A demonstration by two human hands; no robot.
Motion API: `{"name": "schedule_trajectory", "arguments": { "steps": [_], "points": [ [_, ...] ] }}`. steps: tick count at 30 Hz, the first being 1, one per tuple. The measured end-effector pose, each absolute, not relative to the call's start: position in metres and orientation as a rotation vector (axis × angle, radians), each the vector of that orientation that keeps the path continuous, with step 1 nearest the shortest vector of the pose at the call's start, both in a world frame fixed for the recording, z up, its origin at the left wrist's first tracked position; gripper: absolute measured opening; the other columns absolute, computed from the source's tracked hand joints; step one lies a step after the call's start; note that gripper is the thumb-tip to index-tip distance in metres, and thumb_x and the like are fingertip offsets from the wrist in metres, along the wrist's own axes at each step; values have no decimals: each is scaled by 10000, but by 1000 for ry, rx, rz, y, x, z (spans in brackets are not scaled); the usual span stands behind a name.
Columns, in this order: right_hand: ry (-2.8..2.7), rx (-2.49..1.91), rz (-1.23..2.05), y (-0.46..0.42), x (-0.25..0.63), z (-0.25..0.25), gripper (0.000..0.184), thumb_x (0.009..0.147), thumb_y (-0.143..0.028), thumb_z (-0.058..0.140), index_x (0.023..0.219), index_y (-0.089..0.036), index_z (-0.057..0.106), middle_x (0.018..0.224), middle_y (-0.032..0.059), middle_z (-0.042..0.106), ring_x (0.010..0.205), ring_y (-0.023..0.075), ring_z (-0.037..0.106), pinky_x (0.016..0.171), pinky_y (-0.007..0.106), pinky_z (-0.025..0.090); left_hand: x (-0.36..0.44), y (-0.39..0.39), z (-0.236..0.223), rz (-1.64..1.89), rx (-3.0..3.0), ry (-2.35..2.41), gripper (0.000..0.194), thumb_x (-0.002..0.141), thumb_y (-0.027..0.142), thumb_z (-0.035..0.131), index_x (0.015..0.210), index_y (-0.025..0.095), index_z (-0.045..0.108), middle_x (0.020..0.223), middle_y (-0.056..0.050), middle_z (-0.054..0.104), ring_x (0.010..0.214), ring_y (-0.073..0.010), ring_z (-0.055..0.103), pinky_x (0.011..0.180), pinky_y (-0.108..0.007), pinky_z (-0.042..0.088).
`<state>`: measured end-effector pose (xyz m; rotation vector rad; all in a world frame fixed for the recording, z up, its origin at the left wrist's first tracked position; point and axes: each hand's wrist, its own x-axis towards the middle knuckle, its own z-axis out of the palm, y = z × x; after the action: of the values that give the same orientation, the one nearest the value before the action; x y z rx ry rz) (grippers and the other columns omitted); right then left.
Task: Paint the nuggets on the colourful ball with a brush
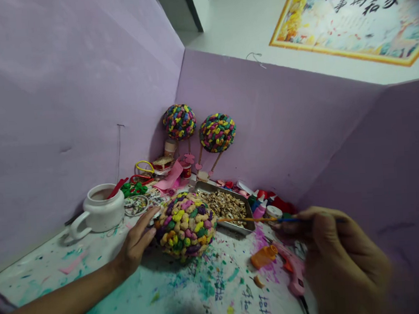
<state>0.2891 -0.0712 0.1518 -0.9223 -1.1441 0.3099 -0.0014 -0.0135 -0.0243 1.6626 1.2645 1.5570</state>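
Observation:
A ball covered in peanut shells, partly painted in yellow, pink, green and purple with bare tan shells between, is low over the table. My left hand holds it from its left side, with some fingers hidden behind it. In my right hand, thumb and fingers are closed around a thin paintbrush with an orange-stained front end. The brush tip is at the ball's right side, and I cannot tell whether it touches. Below the brush lies an orange paint bottle, its open neck pointing right.
Behind the ball, a metal tray holds broken shells. A white mug-like pot stands left. Two finished-looking colourful balls on sticks rise at the back. A pink glue gun lies at right. Purple panels enclose the paint-stained table.

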Motion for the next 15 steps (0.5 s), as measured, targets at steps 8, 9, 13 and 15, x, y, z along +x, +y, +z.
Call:
{"name": "schedule_trajectory", "arguments": {
  "steps": [8, 9, 13, 15],
  "points": [
    [-1195, -873, 321, -52, 262, 137, 285, 868, -464, 651, 797, -187, 650, 564, -25, 661, 491, 125, 660, 497, 221, 551, -3, -12, -27, 1590, 1669, 1245, 560, 925, 476, 465, 1395, 176, 518, 1486, -78, 497, 1408, -283, 387, 1207, -454, 214],
    [-1192, -884, 321, -52, 262, 135, 283, 870, -464, 648, 807, -188, 652, 559, -27, 659, 488, 123, 659, 497, 219, 553, -3, -11, -27, 1590, 1676, 1246, 559, 924, 476, 465, 1391, 176, 523, 1483, -78, 500, 1407, -284, 388, 1206, -454, 218],
    [-1195, -926, 308, -54, 264, 129, 298, 873, -476, 636, 815, -185, 651, 570, -18, 668, 492, 120, 657, 493, 209, 543, -5, -11, -27, 1567, 1705, 1264, 562, 925, 490, 458, 1391, 184, 526, 1496, -76, 486, 1419, -289, 369, 1208, -457, 210],
    [-1228, -947, 303, -53, 263, 128, 308, 869, -483, 634, 806, -183, 653, 571, -12, 674, 488, 120, 655, 483, 205, 535, -6, -10, -28, 1534, 1734, 1256, 569, 931, 489, 449, 1409, 186, 505, 1515, -72, 462, 1435, -283, 343, 1213, -454, 194]
  ]
}}
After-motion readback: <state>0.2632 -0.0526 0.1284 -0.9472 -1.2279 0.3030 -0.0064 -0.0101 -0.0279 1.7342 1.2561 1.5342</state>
